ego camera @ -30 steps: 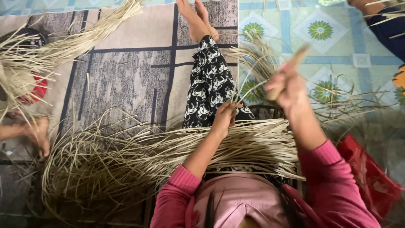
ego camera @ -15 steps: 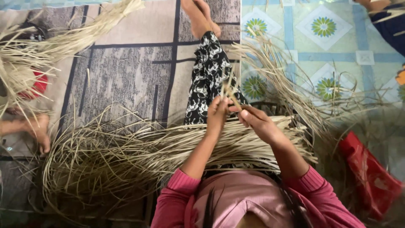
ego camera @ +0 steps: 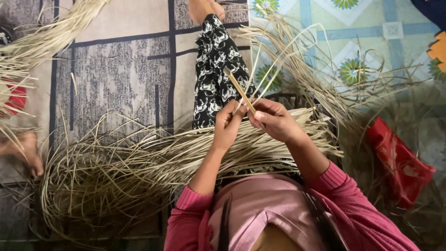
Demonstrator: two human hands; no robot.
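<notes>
Two hands meet above the person's lap, fingertips nearly touching. Right hand (ego camera: 274, 120) is closed around a thin tan stick (ego camera: 240, 90), which rises up and to the left from the fingers, over the patterned black-and-white trouser leg (ego camera: 213, 69). Left hand (ego camera: 227, 125) pinches pale thin straw strands (ego camera: 260, 74) that run up and to the right from the pinch, crossing the stick near the fingertips. Both forearms wear pink sleeves (ego camera: 334, 186) pushed back. Across the lap lies a broad bundle of dried straw (ego camera: 139, 162), spreading left onto the grey patterned mat (ego camera: 116, 69). More loose straw (ego camera: 320, 79) fans over the tiled floor (ego camera: 371, 32) to the right. Red cloth (ego camera: 399, 162) lies just beside the right elbow. Another person's foot (ego camera: 25, 148) shows at the left edge, near the bundle's outer loops.
</notes>
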